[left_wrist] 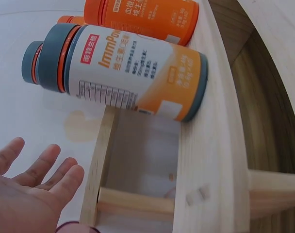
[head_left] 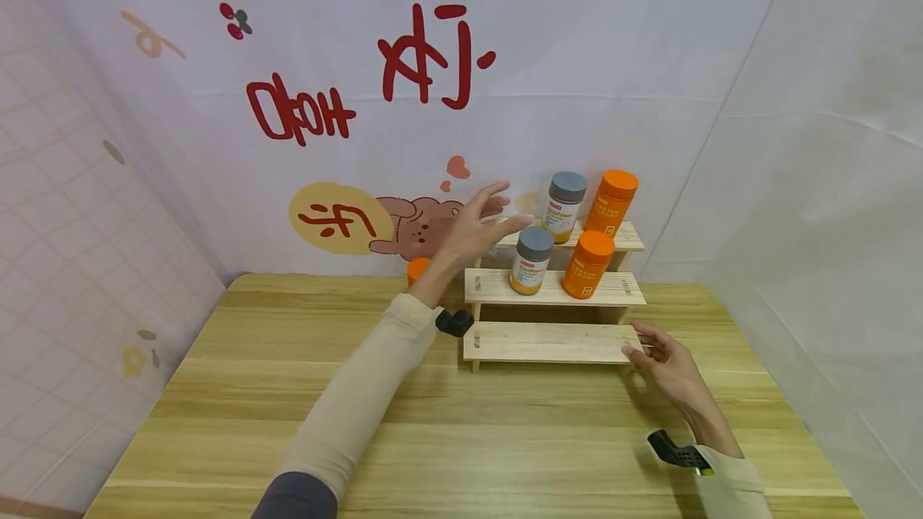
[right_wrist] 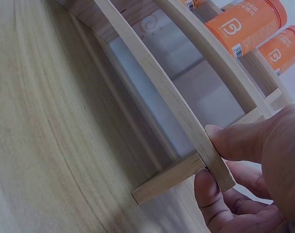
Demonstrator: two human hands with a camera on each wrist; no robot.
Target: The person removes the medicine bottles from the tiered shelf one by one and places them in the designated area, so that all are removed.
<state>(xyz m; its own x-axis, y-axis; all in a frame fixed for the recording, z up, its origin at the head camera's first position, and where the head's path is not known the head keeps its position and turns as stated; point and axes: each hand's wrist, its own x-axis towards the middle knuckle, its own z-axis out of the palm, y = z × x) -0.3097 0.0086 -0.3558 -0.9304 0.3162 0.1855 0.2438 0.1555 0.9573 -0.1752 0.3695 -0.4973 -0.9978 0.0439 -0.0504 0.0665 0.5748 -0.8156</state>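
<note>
A wooden three-step shelf point(head_left: 551, 343) stands against the back wall. My right hand point(head_left: 669, 367) pinches the right end of its lowest board, thumb on top and fingertips below, as the right wrist view shows. My left hand point(head_left: 479, 223) hovers at the left of the upper steps, fingers spread and holding nothing. Closest to it on the middle step is a grey-lidded supplement bottle point(left_wrist: 133, 73), apart from the fingers. Beside that stands an orange bottle point(head_left: 588, 267). Another grey-lidded bottle point(head_left: 564, 207) and another orange bottle point(head_left: 611, 203) occupy the top step.
One more orange-lidded bottle point(head_left: 417, 269) is on the table left of the shelf, partly hidden by my left forearm. The wood-grain table point(head_left: 288, 375) meets a printed cloth wall point(head_left: 577, 38) at the back, with side walls left and right.
</note>
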